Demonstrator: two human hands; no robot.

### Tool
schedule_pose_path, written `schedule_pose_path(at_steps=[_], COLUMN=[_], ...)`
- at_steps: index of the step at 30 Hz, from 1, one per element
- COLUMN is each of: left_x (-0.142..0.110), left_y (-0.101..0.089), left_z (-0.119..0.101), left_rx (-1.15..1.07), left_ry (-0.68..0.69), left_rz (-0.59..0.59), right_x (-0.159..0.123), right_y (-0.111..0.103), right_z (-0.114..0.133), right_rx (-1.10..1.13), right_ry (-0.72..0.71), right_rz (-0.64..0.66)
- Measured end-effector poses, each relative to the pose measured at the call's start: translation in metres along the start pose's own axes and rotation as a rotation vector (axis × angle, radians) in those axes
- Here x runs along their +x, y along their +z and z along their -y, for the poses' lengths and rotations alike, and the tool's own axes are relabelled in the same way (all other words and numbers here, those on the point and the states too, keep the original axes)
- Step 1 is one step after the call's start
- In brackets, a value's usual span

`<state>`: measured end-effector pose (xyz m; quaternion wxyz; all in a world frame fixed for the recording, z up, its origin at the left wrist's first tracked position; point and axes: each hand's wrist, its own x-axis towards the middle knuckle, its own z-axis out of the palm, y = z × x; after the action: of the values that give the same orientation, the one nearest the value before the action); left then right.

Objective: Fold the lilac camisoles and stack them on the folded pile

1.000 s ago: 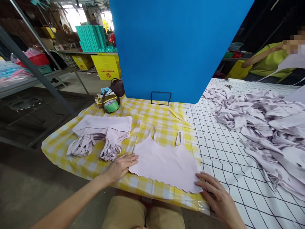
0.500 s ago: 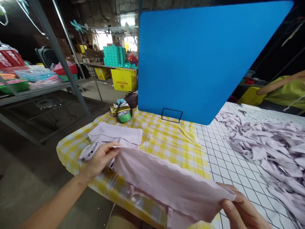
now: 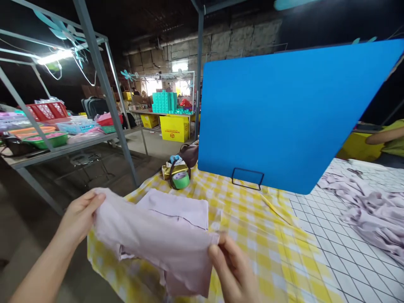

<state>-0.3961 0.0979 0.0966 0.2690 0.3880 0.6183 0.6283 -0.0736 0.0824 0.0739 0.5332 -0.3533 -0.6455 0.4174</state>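
A pale lilac fabric piece (image 3: 154, 235) is stretched between my two hands above the table. My left hand (image 3: 77, 212) pinches its left end between thumb and fingers. At the other end, my right hand (image 3: 232, 261) grips the corner the same way. Behind and partly under the held cloth lies a folded stack of lilac fabric (image 3: 183, 206) with a dark line along it. The lower part of the held piece hangs down toward me, and its bottom edge is blurred.
A yellow checked cloth (image 3: 252, 248) covers the table. A blue board (image 3: 271, 118) stands behind it on a black wire stand (image 3: 248, 179). Green tape (image 3: 181, 180) sits by the stack. Lilac fabric is heaped (image 3: 375, 219) at right, with scissors (image 3: 355, 171) and a person's arm (image 3: 383, 136) beyond.
Both hands have moved left with the fabric piece, which now hangs in front of the folded stack. The view has tilted up and turned left.
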Motion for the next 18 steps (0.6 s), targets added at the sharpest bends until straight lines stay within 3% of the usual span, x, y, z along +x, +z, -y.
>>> schedule_pose_path(at_steps=[3, 7, 11, 14, 18], left_x=[0.036, 0.074, 0.084, 0.082, 0.075], left_y=[0.022, 0.063, 0.088, 0.093, 0.095], left_z=[0.020, 0.052, 0.079, 0.088, 0.081], left_rx=[0.218, 0.901, 1.130, 1.220, 1.298], left_ry=[0.066, 0.129, 0.098, 0.098, 0.079], left_rz=[0.092, 0.188, 0.253, 0.260, 0.285], right_x=[0.039, 0.085, 0.100, 0.102, 0.104], right_y=[0.005, 0.009, 0.007, 0.005, 0.006], right_z=[-0.030, -0.093, -0.140, -0.152, -0.148], right_rx=[-0.045, -0.340, -0.489, -0.568, -0.655], right_ry=[0.115, 0.278, 0.346, 0.363, 0.402], right_rz=[-0.057, -0.138, -0.162, -0.146, -0.111])
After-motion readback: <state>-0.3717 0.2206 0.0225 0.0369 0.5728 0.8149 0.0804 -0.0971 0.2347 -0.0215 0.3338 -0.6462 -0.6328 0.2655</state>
